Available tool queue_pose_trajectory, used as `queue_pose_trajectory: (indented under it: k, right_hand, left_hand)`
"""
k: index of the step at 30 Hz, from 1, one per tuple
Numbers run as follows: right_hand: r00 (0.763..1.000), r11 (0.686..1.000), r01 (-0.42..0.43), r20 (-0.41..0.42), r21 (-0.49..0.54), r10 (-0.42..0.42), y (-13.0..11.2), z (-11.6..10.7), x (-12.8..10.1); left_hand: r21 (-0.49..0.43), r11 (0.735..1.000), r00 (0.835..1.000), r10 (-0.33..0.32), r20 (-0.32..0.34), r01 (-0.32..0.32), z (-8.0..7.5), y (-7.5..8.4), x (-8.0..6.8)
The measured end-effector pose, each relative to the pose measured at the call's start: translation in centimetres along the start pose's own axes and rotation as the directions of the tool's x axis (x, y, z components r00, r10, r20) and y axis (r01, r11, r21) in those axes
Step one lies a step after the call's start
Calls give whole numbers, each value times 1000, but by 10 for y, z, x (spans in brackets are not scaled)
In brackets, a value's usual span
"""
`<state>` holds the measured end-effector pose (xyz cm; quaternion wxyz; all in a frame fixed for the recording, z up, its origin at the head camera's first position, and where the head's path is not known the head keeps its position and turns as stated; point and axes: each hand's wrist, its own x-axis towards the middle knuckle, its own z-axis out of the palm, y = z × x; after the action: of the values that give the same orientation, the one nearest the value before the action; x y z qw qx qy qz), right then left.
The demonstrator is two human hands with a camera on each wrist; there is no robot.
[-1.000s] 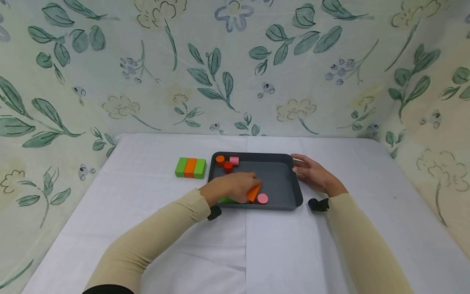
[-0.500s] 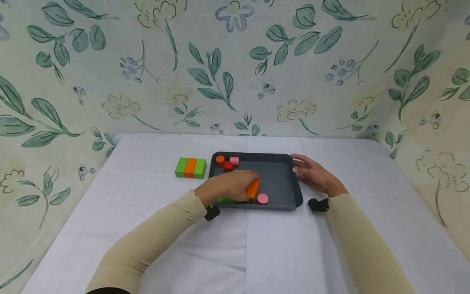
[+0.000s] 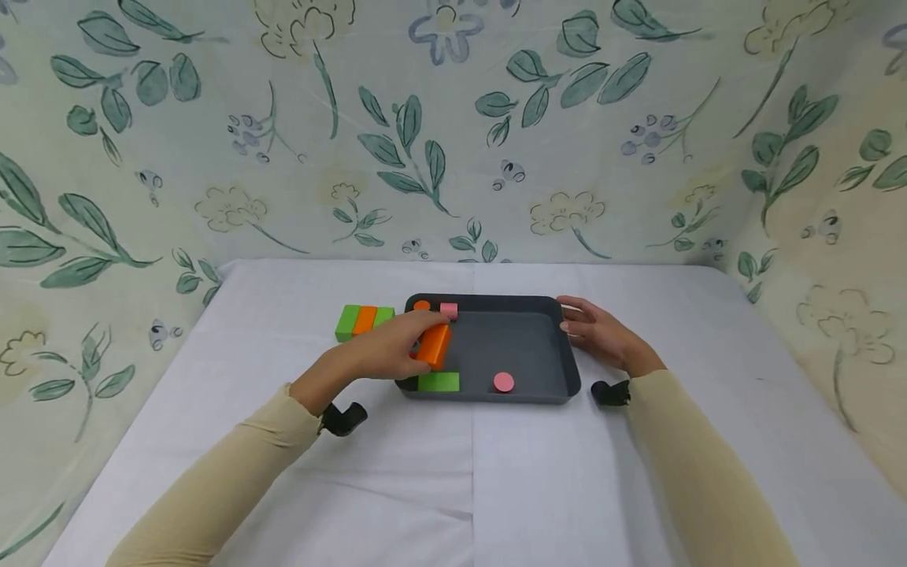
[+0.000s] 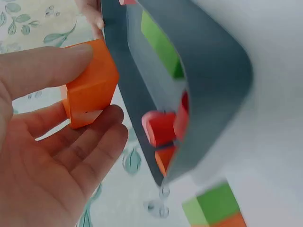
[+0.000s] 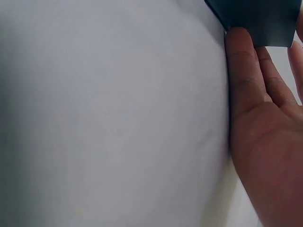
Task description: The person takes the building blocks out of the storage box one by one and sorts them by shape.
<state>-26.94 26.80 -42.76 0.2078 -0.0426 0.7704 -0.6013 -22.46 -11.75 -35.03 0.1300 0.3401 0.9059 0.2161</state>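
My left hand (image 3: 386,344) pinches an orange block (image 3: 434,346) between thumb and fingers, raised over the left part of a dark grey tray (image 3: 520,342). In the left wrist view the thumb lies across one face of the block, fingers behind it. Flat against the tray's right side rests my right hand (image 3: 602,337); in the right wrist view its fingers (image 5: 246,80) are extended along the tray wall. Inside the tray lie a green block (image 3: 439,382), a pink cylinder (image 3: 504,383) near the front, and in the back left another pink cylinder (image 3: 449,310), an orange cylinder (image 3: 421,305) and a red cylinder (image 4: 161,128).
Outside the tray on its left, two green blocks (image 3: 347,323) flank an orange block (image 3: 364,319) in a row, partly covered by the left hand. A white cloth (image 3: 538,472) covers the table. Floral fabric (image 3: 453,157) hangs behind and at the sides.
The left hand has lifted the orange block and carried it left and slightly back, uncovering the green block at the front left. My right hand keeps its place against the tray.
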Motion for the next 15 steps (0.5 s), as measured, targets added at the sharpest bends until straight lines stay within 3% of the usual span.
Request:
queue_pose_trajectory:
  k: [7,15]
  right_hand:
    - [1000,1000,-6,-26,-19,6,-3,-1,-2]
    - [1000,1000,-21,-23,-10,21,1,2,3]
  left_hand:
    - [-85,996,999,-31,-30,28,-18,-17,-28]
    - [-44,995,992,-92,-81,89,-33,-45,-64]
